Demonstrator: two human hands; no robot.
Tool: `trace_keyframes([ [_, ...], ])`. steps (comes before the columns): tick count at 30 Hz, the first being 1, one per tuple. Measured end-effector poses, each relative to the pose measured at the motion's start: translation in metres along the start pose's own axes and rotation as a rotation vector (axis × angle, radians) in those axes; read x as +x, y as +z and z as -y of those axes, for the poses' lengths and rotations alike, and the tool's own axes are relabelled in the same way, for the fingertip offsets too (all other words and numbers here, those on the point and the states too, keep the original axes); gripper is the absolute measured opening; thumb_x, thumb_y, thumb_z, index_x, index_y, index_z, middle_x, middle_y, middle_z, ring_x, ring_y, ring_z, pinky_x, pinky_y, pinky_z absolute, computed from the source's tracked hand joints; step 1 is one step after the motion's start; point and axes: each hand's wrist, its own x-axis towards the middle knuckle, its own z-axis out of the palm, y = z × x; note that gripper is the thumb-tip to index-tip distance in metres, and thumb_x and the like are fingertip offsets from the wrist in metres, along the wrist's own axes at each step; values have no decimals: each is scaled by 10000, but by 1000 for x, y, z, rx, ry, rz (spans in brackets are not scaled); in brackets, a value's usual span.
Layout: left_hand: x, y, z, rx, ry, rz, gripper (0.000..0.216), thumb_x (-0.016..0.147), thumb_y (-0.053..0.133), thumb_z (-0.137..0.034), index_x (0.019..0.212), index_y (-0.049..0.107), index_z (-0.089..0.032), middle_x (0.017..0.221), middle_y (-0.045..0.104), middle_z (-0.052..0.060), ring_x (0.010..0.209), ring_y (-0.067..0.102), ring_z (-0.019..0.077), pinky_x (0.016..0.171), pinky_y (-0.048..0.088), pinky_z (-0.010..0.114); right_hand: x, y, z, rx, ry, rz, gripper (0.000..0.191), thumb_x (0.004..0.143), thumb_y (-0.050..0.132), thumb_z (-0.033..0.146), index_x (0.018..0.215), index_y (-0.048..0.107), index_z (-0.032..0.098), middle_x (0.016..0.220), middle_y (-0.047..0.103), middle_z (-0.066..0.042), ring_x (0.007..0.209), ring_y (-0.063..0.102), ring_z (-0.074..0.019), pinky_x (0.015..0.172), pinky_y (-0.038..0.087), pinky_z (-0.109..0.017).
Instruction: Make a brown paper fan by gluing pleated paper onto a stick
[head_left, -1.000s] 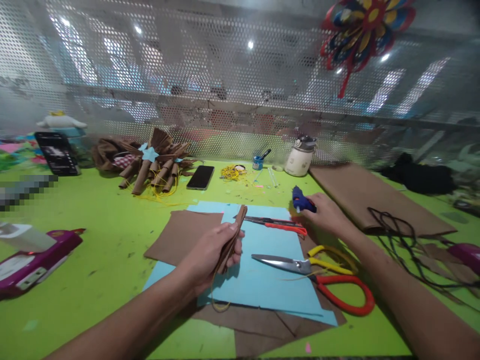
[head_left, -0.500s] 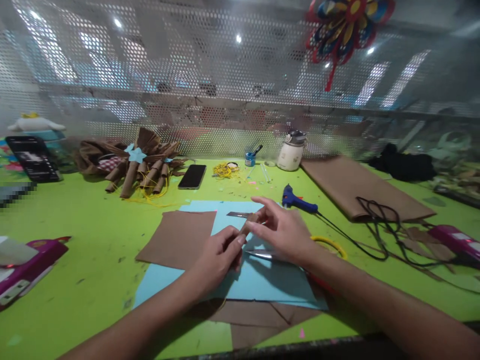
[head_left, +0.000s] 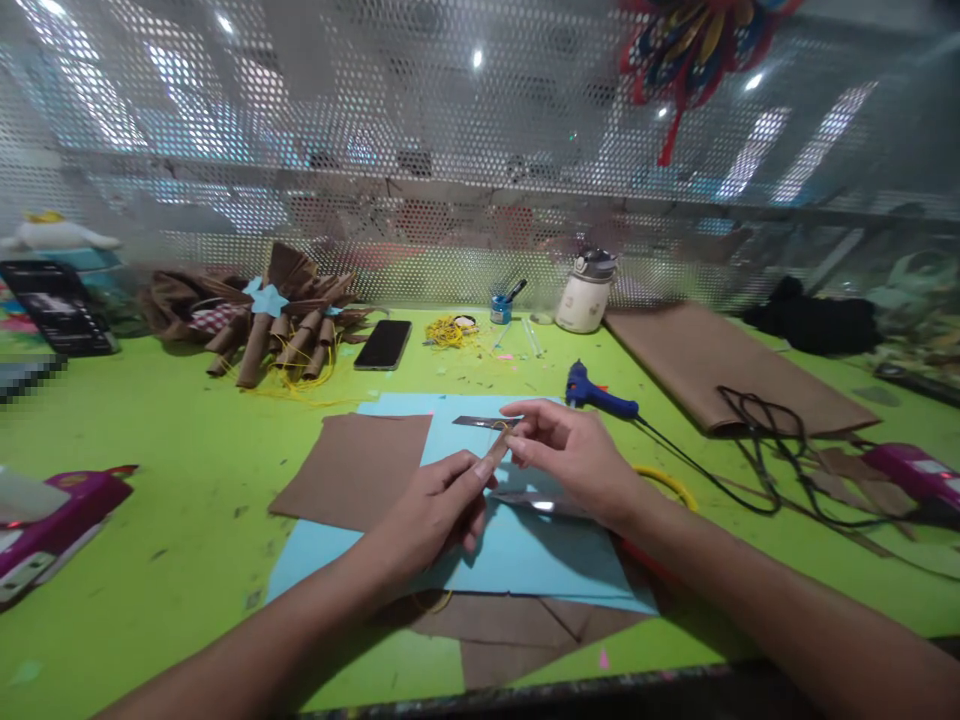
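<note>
Brown strip held above blue sheet, mid-table. Left hand fingers closed round lower end; right hand thumb and forefinger pinching upper end. Scissors partly hidden beneath right hand. Brown sheet to left, glue gun beyond, on green table.

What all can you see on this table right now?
table: one, green, under everything
blue sheet: one, light blue, centre
brown sheet: one, brown, over the blue sheet's left edge
paper rolls: one bundle, brown, back left
phone: one, black, flat by the rolls
jar: one, white, back
glue gun: one, blue, right of centre
cable: one, black, right
pinwheel: one, red, blue and yellow, top right
strip: one, brown, between both hands
left hand: grips strip
right hand: pinches strip's tip
</note>
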Motion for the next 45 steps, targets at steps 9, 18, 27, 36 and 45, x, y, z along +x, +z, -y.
trace_keyframes([
  [9, 5, -4, 4, -83, -1, 56, 301, 874, 460, -481, 812, 480, -187, 474, 485, -49, 395, 410, 73, 416, 290, 179, -4, -1, 3, -1, 11, 15, 342, 771, 619, 301, 1056, 574, 116, 685, 566, 15, 633, 542, -123, 648, 447, -287],
  [18, 0, -1, -3, 36, 14, 42, 315, 853, 487, -485, 751, 460, -188, 480, 491, -49, 400, 406, 75, 422, 279, 199, -3, 7, -1, 7, 15, 39, 512, 712, 704, 284, 1174, 511, 175, 817, 619, -19, 757, 601, -159, 661, 491, -295],
  [27, -3, 2, -6, -44, 13, 155, 284, 866, 493, -457, 782, 440, -191, 593, 580, -9, 522, 546, 115, 551, 421, 240, -4, 5, -1, 178, 48, 82, 506, 666, 685, 163, 1148, 529, 175, 769, 539, 34, 698, 557, -111, 677, 465, -270],
  [36, 1, 4, 0, -116, -14, 121, 321, 857, 514, -486, 780, 462, -179, 546, 553, -21, 468, 511, 98, 473, 383, 210, -4, 6, -4, 274, 107, 175, 423, 673, 742, 236, 1062, 590, 166, 727, 577, 26, 645, 573, -114, 640, 461, -273],
  [45, 3, 4, 6, -114, 12, 89, 314, 863, 502, -474, 770, 473, -176, 536, 557, -21, 450, 505, 98, 471, 372, 219, -4, 0, -3, 382, 184, 160, 338, 713, 738, 303, 999, 645, 148, 778, 624, -10, 715, 586, -120, 675, 464, -280],
])
